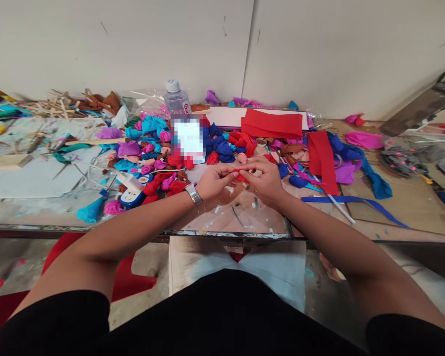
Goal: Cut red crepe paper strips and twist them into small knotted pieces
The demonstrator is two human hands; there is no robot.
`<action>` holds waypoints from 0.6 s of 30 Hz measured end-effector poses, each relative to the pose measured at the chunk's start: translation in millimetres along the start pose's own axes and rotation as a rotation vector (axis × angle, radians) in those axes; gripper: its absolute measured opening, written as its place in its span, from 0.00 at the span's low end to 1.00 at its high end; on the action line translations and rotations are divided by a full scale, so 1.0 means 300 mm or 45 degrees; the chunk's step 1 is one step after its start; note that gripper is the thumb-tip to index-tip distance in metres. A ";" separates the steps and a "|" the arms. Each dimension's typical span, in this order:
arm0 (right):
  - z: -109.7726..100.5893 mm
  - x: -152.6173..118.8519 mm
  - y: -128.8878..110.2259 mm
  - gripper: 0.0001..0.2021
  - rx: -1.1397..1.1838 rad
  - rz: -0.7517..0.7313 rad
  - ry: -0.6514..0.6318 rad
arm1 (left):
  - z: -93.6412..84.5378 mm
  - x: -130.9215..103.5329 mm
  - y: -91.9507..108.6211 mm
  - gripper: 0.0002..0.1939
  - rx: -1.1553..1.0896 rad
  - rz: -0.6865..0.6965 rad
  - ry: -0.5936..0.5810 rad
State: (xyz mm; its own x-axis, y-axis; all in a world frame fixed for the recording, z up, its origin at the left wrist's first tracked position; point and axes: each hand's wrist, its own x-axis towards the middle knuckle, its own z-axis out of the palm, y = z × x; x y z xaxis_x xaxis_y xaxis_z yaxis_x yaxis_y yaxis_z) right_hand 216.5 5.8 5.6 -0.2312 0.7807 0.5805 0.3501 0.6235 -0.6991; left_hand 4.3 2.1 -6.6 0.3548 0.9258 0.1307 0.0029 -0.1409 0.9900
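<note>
A small piece of red material (238,173) is pinched between my two hands above the table's front middle. My left hand (215,181), with a metal watch (193,193) on its wrist, grips it from the left with thumb and fingers. From the right, my right hand (262,179) holds the same piece, thumb and fingers pressed together. Its exact shape is mostly hidden by my fingertips. Just behind my hands lie a pale pink bundle (242,157), a red bundle (212,157) and several blue ones (222,147).
Folded red material (272,123) and a clear bottle (177,101) stand behind the colourful bundles. A blue-white power socket (131,194) sits left, near green-handled pliers (72,148). To the right are a red strip (323,162), a blue strip (367,201) and a dark bottle (419,106).
</note>
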 end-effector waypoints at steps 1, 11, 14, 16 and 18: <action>0.000 0.000 0.001 0.06 -0.014 -0.007 0.009 | 0.000 -0.001 0.001 0.32 0.010 -0.009 -0.002; -0.006 0.000 -0.013 0.07 -0.124 -0.233 -0.015 | -0.006 0.006 -0.013 0.33 -0.052 -0.064 0.034; -0.008 0.002 0.000 0.09 -0.155 -0.286 -0.039 | -0.007 0.010 -0.018 0.32 -0.069 -0.057 0.045; -0.008 0.003 0.009 0.10 -0.171 -0.304 -0.059 | -0.008 0.011 -0.019 0.31 -0.079 -0.061 0.047; -0.009 0.003 0.015 0.10 -0.183 -0.292 -0.088 | -0.008 0.011 -0.021 0.30 -0.084 -0.072 0.048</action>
State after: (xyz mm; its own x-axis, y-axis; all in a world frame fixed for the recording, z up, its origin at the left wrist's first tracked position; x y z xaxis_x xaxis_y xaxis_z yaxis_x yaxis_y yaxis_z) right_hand 220.3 9.3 4.2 -0.3793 0.6239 0.6833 0.4056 0.7758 -0.4832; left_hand 3.1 6.9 -12.3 0.3204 0.9443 0.0754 -0.0400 -0.0660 0.9970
